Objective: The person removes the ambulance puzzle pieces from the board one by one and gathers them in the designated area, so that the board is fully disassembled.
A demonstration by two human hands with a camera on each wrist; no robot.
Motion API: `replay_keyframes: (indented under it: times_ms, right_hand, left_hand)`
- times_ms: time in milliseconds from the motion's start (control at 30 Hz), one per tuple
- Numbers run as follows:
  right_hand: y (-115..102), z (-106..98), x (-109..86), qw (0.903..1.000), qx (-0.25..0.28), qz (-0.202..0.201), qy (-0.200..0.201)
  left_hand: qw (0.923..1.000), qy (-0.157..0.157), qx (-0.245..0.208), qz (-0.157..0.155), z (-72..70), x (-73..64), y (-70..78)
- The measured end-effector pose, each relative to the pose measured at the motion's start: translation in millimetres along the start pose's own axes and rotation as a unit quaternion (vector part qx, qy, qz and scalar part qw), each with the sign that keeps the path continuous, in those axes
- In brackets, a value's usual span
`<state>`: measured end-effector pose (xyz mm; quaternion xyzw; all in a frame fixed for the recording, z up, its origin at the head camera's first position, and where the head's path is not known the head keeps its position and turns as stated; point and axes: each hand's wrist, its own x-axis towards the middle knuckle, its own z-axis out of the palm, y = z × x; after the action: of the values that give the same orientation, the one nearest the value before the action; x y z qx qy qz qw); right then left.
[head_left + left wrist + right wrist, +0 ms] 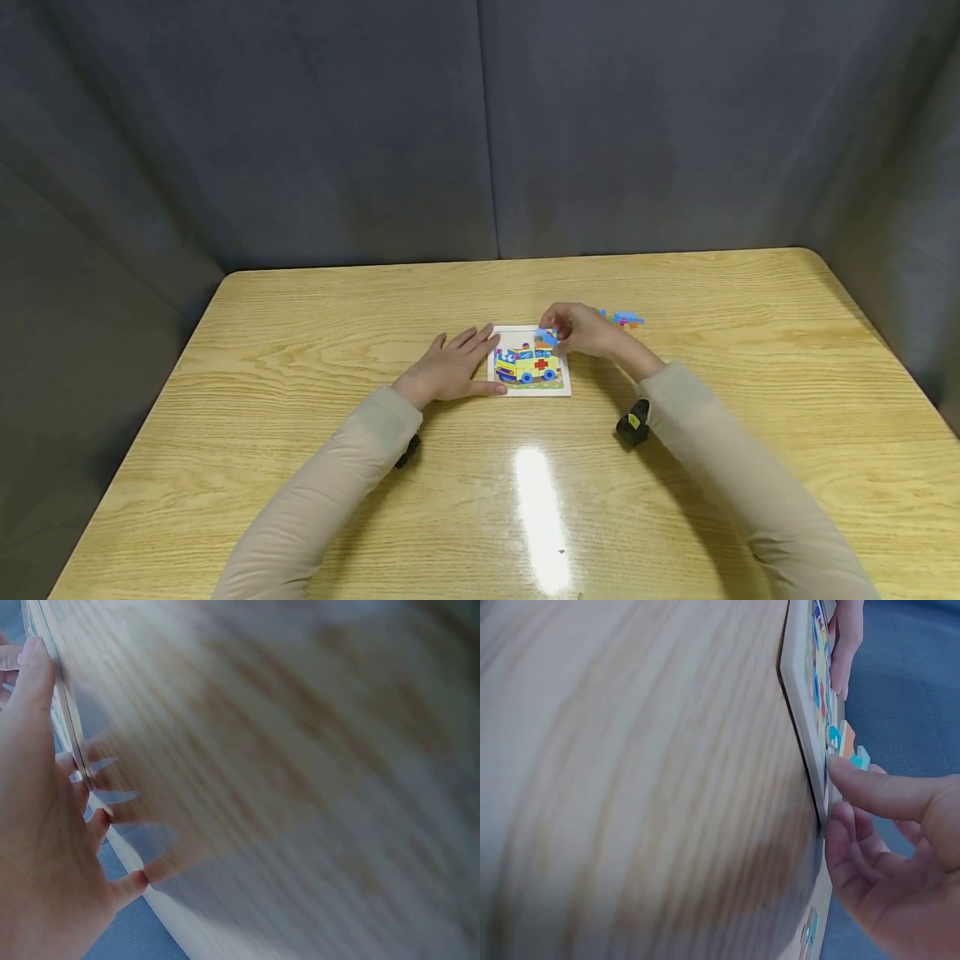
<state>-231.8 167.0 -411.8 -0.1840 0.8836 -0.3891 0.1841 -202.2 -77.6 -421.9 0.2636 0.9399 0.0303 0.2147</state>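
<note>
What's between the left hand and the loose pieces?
The head view shows the puzzle, then the right hand pinching a piece, between the left hand and the loose pieces.

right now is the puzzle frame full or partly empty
Partly empty: the puzzle frame shows bare backing above the ambulance picture, the right hand pinches one piece, and other pieces lie on the table.

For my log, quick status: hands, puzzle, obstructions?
Left hand on left edge of puzzle board. Right hand pinching blue piece over board's upper right. Loose pieces right of board; nothing visibly blocking.
</note>
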Motion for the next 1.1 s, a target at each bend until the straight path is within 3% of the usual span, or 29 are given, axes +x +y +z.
replay_keyframes:
  times_ms: [300, 533, 800, 1100]
  right_hand:
    - [3.0, -3.7, -3.2, 0.9982, 0.058, -0.008, -0.015]
    - [6.7, -7.3, -6.6, 0.9985, 0.054, -0.003, 0.006]
    - [14.4, -16.8, -12.6, 0.9962, 0.068, 0.04, 0.037]
    - [18.1, -38.2, -28.1, 0.9862, 0.117, 0.103, 0.057]
  left_hand:
    - [1.0, 0.001, -0.003, 0.002, 0.1, -0.4, 0.2]
    - [1.0, 0.004, 0.0, 0.004, 0.6, -0.2, -0.1]
    - [1.0, 0.003, -0.004, 0.004, 0.3, -0.5, 0.0]
    - [0.9999, 0.0, -0.007, 0.009, -1.1, -2.5, 1.0]
